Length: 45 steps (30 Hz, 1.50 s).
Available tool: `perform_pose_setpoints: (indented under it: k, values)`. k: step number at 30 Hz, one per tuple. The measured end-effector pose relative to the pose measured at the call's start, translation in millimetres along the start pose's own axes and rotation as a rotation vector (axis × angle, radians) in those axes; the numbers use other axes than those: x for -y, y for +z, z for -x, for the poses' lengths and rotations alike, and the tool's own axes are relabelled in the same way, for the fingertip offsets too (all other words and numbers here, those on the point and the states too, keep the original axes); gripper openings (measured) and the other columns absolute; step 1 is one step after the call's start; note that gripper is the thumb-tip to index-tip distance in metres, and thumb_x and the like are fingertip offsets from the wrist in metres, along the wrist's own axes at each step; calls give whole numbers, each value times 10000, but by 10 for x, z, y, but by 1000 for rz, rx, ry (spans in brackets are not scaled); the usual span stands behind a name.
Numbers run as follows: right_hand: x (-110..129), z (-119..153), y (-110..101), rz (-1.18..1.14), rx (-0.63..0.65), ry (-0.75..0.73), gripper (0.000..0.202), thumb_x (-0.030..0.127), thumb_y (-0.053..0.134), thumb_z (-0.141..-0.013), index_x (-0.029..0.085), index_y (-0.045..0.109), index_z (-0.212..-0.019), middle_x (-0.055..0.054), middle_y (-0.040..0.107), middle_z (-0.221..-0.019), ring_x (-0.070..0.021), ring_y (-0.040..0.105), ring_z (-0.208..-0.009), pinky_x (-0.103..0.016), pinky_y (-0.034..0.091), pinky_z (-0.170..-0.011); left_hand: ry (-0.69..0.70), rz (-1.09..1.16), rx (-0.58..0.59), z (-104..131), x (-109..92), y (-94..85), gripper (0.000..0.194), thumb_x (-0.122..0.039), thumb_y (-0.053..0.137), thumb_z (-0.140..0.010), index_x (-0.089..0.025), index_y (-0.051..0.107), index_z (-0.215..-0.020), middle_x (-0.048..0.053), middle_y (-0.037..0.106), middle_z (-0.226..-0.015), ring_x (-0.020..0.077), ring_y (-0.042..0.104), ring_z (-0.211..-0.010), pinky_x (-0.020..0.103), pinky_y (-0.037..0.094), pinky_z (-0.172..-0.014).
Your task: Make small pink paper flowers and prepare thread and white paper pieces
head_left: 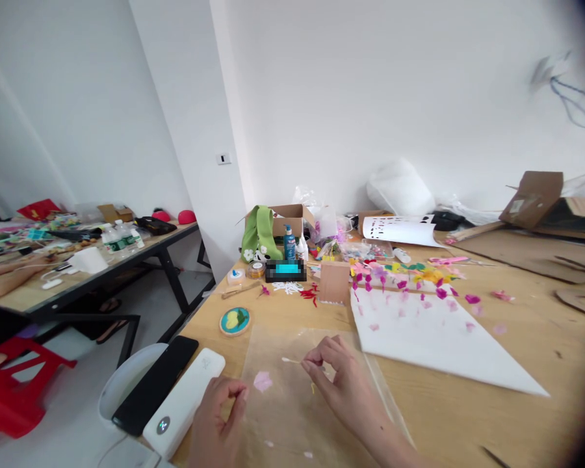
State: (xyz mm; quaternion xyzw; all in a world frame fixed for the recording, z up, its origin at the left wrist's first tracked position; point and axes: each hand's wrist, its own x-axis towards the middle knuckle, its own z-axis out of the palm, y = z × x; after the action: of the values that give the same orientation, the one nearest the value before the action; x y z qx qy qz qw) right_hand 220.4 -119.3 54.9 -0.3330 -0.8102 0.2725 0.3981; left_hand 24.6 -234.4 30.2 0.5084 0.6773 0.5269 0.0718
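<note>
A cotton swab (pixel 292 361) is pinched between the thumb and fingers of my right hand (pixel 338 374), its white tip pointing left. Below it, a clear plastic sheet (pixel 292 416) covers the front of the table. On the sheet, a pale pink petal-like piece (pixel 262 381) lies between my two hands. A small yellow strip (pixel 313 388) sits close to my right hand. My left hand (pixel 221 416) rests at the sheet's left edge, fingers curled and thumb and forefinger close together; whether anything is between them is hidden.
A white foam board (pixel 419 335) with pink and magenta petals is at the right. A white power bank (pixel 188 396) and a black case (pixel 156 387) lie left, partly over a white bin (pixel 121 374). Behind are an embroidered round (pixel 234 321), a blue pump bottle (pixel 289 246) and a cardboard piece (pixel 335 283).
</note>
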Motion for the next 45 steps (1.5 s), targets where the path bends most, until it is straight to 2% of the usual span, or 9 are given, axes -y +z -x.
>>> perform_pose_setpoints:
  k: [7, 15, 19, 24, 29, 34, 37, 40, 45]
  values:
    - [4, -12, 5, 7, -20, -11, 209, 230, 522, -892, 208, 562, -688, -28, 579, -710, -212, 522, -758, -349, 428, -679, -313, 120, 65, -19, -30, 17, 292, -494, 638, -733, -206, 682, -738, 19, 702, -706, 212, 652, -718, 289, 505, -695]
    - [-9, -3, 10, 3, -14, -2, 198, 220, 529, -882, 208, 566, -688, -29, 580, -711, -215, 523, -763, -349, 421, -684, -371, 217, 49, -15, -1, 58, 295, -480, 677, -699, -192, 707, -751, 28, 724, -700, 210, 670, -718, 268, 517, -662]
    - [-22, -2, 33, 39, 55, 28, 178, 141, 533, -850, 198, 576, -688, -25, 595, -714, -209, 528, -761, -347, 415, -701, -456, 331, 55, -23, 80, 68, 380, -543, 680, -689, -170, 687, -757, 20, 686, -657, 190, 629, -637, 267, 493, -581]
    - [-25, 38, 171, 174, 228, 115, 190, 36, 554, -755, 191, 602, -656, -24, 654, -731, -211, 556, -793, -365, 384, -745, -551, 601, 73, -68, 105, 42, 343, -471, 777, -631, -162, 629, -621, -42, 560, -555, 115, 529, -584, 224, 450, -589]
    - [-40, 138, 335, 288, 268, 87, 212, 21, 543, -738, 195, 622, -646, -20, 666, -738, -214, 555, -819, -372, 338, -764, -762, 1054, 167, -45, 109, 79, 301, -301, 836, -604, -147, 579, -571, -41, 520, -542, 71, 490, -538, 185, 422, -538]
    - [-67, 189, 382, 299, 308, 89, 170, 64, 568, -764, 186, 632, -665, -20, 669, -794, -201, 532, -863, -364, 294, -816, -1046, 1391, 160, -10, 63, 109, 132, -117, 674, -758, -121, 585, -662, -41, 486, -552, 59, 484, -495, 169, 400, -488]
    - [-75, 193, 383, 285, 323, 114, 165, 88, 566, -789, 187, 638, -678, -8, 667, -813, -186, 521, -885, -342, 272, -829, -1169, 1437, 180, -16, 9, 105, 223, -81, 552, -850, -129, 537, -633, -41, 461, -531, 65, 455, -464, 176, 385, -471]
    - [-78, 197, 383, 280, 310, 106, 165, 88, 569, -787, 191, 634, -675, 3, 659, -794, -177, 513, -871, -339, 256, -836, -1219, 1460, 178, -22, -17, 105, 292, -109, 490, -900, -140, 504, -610, -39, 451, -519, 72, 448, -452, 182, 383, -463]
    - [-57, 172, 355, 231, 248, 102, 161, 90, 567, -779, 186, 602, -655, 11, 639, -749, -170, 503, -830, -333, 252, -795, -1208, 1370, 77, -7, 1, 122, 343, -131, 413, -940, -142, 493, -607, -41, 440, -497, 68, 440, -425, 176, 367, -429]
